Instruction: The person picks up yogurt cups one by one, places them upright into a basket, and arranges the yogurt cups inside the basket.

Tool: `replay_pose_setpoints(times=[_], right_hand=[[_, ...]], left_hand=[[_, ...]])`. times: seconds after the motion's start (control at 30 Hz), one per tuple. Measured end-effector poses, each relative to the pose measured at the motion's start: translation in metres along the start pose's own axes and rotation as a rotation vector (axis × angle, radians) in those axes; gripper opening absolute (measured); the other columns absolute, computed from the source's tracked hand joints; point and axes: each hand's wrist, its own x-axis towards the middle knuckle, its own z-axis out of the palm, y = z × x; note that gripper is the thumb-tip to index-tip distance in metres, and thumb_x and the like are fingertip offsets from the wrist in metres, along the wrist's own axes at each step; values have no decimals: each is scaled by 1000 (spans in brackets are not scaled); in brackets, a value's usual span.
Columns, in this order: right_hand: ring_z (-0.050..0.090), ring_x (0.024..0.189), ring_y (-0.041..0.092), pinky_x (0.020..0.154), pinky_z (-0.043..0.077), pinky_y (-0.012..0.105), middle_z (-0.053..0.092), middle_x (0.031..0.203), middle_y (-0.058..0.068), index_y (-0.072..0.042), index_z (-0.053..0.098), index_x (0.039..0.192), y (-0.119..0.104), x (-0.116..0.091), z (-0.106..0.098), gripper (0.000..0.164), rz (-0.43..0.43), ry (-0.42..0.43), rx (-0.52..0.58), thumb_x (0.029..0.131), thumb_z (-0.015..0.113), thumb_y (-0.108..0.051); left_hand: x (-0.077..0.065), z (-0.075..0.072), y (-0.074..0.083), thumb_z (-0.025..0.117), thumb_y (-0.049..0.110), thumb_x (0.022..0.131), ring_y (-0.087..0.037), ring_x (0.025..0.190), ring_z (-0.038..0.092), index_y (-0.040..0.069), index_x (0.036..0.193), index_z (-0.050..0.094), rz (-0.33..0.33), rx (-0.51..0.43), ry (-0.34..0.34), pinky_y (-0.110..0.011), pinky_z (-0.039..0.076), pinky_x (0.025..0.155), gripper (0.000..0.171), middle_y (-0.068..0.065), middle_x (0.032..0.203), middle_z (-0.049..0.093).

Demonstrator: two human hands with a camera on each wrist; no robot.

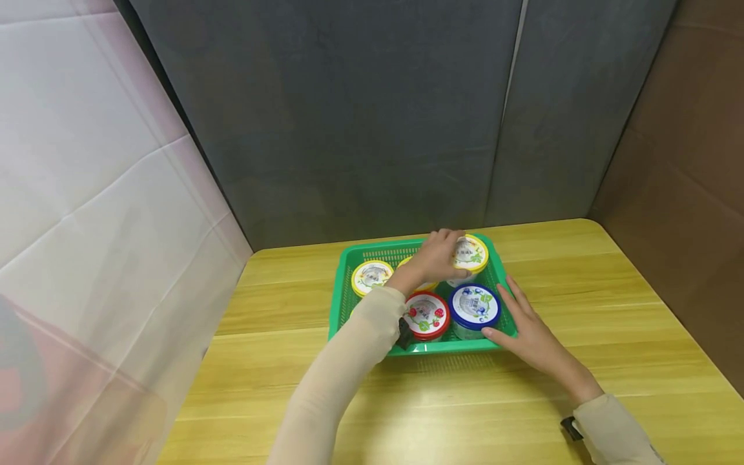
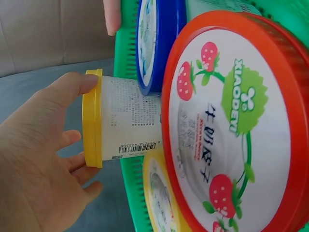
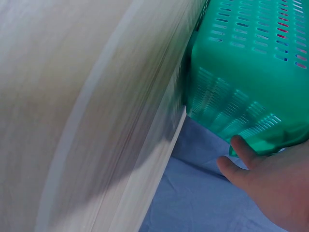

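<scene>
My left hand reaches over the green plastic basket and grips a yellow-lidded clear tub at its back right corner. In the left wrist view, thumb and fingers span the tub's yellow lid. This tub's lid stands higher than the others. My right hand is at the basket's right front corner, fingers spread along the rim and thumb close beside a blue-lidded tub. A red-lidded tub with strawberry prints sits left of the blue one.
Another yellow-lidded tub sits at the basket's left, and one more is partly hidden under my left hand. The basket stands on a wood-grain table near its back edge. A grey panel rises behind; a pale sheet hangs at left.
</scene>
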Motion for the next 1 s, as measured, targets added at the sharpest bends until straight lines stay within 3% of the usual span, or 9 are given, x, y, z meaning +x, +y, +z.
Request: replay_pose_setpoints(times=[0.2,0.43,1.0], right_hand=[[17,145,60,102,27,80,-14,168,0,-15,7,161,0,-1,1,98,0,5,2,91,65,-53],[18,145,60,102,28,80,-14,168,0,-18,6,161,1,-2,3,98,2,4,4,91,64,-53],[18,146,58,101,29,80,-13,169,-1,-16,8,161,0,0,5,98,-5,12,8,90,66,-53]], left_hand=[[5,9,-1,74,47,83,-26,143,38,16,153,33,-6,19,-25,-43,35,119,87,-9,154,40],[8,18,-5,73,48,85,-26,140,41,16,153,33,-18,27,-58,-42,35,118,85,-9,152,42],[9,24,-6,66,51,90,-26,146,35,16,156,29,-63,46,-139,-41,31,122,83,-9,157,36]])
